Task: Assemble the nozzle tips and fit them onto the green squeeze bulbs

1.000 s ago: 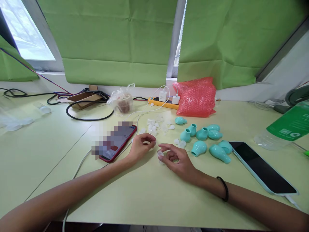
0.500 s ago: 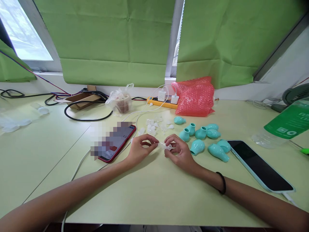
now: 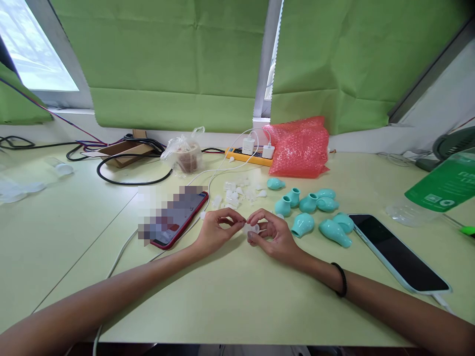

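Note:
Between my fingertips sits a small translucent plastic piece (image 3: 251,229), partly hidden by them. My right hand (image 3: 272,235) is closed around it from the right, thumb and fingers curled. The fingers of my left hand (image 3: 219,228) are pinched together at its left side; what lies between these fingertips is too small to make out. Several loose translucent pieces (image 3: 233,194) lie on the table just beyond my hands. To the right of my right hand are several glossy turquoise bulb-shaped parts (image 3: 303,224), some with a round opening showing.
A red-cased phone (image 3: 179,220) lies left of my left hand, with white cables around it. On the right are another phone (image 3: 399,252) and a green-labelled bottle (image 3: 440,183). A yellow power strip (image 3: 241,157) and red bubble wrap (image 3: 299,147) stand at the back.
My right fingers have shifted slightly left, nearer my left fingertips. The translucent piece has turned, so its round end now shows. My left hand has hardly moved.

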### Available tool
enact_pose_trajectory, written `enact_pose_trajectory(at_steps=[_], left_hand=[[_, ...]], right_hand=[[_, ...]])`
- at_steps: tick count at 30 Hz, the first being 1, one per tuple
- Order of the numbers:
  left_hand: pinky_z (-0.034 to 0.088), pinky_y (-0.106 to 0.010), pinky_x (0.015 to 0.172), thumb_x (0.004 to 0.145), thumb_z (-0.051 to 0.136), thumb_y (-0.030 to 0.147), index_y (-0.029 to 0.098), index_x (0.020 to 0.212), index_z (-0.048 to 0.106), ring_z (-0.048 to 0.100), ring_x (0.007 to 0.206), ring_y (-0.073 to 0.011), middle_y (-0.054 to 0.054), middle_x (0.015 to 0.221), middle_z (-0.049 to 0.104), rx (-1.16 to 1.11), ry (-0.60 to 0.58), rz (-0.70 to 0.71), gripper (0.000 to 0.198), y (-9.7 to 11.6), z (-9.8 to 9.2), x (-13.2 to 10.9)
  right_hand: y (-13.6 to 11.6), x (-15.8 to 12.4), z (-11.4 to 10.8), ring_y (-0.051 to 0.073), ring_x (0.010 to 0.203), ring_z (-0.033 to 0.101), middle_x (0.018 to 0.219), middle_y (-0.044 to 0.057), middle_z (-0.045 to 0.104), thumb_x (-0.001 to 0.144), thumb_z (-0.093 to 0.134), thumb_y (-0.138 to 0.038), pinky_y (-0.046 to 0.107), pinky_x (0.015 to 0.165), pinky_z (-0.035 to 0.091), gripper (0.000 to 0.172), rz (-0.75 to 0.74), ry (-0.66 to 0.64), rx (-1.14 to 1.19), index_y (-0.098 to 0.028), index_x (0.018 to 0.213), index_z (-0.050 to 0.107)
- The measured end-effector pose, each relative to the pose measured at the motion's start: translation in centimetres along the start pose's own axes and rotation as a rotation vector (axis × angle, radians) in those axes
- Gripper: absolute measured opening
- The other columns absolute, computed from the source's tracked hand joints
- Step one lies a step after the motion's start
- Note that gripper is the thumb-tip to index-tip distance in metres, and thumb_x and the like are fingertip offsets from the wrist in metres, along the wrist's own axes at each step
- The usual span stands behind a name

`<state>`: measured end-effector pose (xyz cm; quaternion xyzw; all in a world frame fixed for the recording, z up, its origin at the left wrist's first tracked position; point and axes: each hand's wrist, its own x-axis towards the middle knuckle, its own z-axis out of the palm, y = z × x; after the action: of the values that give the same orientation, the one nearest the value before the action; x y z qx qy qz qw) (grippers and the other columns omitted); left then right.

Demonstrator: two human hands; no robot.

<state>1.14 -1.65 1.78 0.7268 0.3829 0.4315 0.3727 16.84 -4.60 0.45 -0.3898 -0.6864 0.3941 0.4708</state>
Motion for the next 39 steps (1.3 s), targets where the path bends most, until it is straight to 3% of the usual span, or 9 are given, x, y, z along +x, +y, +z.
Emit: enact_pose_trajectory(at_steps=[9, 16, 23, 30, 39], left_hand=[[0.047, -0.024, 0.057, 0.068, 0.057, 0.019, 0.014, 0.065, 0.061, 0.057, 0.063, -0.013, -0.003, 0.065, 0.062, 0.026, 0.004, -0.007, 0.007, 0.09, -0.06, 0.06], [0.048, -0.023, 0.059, 0.071, 0.055, 0.018, 0.014, 0.068, 0.061, 0.057, 0.066, -0.0131, -0.004, 0.069, 0.062, 0.013, -0.046, 0.038, 0.007, 0.16, -0.06, -0.15], [0.048, -0.022, 0.058, 0.072, 0.054, 0.016, 0.013, 0.07, 0.059, 0.056, 0.067, -0.0131, -0.005, 0.071, 0.06, 0.008, -0.086, 0.108, 0.007, 0.25, -0.07, -0.22], [0.047, -0.024, 0.061, 0.071, 0.056, 0.017, 0.016, 0.076, 0.063, 0.056, 0.07, -0.0141, -0.006, 0.076, 0.061, 0.115, -0.03, 0.19, 0.008, 0.22, -0.08, -0.19], [0.044, -0.024, 0.059, 0.075, 0.054, 0.022, 0.017, 0.081, 0.067, 0.056, 0.064, -0.0131, -0.005, 0.075, 0.061, 0.189, -0.021, 0.191, 0.015, -0.19, -0.11, -0.09]], right_hand=[[0.24, 0.04, 0.09, 0.008, 0.06, 0.057, 0.089, 0.002, 0.05, 0.068, 0.058, -0.021, 0.022, 0.053, 0.051, 0.016, 0.014, 0.034, -0.01, -0.019, 0.08, 0.047], [0.19, 0.06, 0.09, 0.013, 0.059, 0.061, 0.073, 0.0, 0.057, 0.065, 0.063, -0.026, 0.027, 0.055, 0.052, 0.021, 0.136, 0.076, 0.075, -0.018, 0.079, 0.049], [0.28, 0.1, 0.19, 0.014, 0.065, 0.063, 0.088, 0.004, 0.059, 0.067, 0.062, -0.028, 0.027, 0.058, 0.054, 0.018, 0.095, 0.127, 0.111, -0.018, 0.076, 0.051], [0.34, 0.02, 0.01, 0.015, 0.07, 0.064, 0.104, 0.007, 0.056, 0.072, 0.056, -0.027, 0.03, 0.061, 0.055, 0.016, 0.069, 0.07, 0.128, -0.019, 0.083, 0.046], [0.15, 0.19, 0.05, 0.013, 0.065, 0.062, 0.1, 0.006, 0.058, 0.069, 0.059, -0.033, 0.03, 0.06, 0.055, 0.025, 0.118, 0.147, 0.117, -0.019, 0.086, 0.047]])
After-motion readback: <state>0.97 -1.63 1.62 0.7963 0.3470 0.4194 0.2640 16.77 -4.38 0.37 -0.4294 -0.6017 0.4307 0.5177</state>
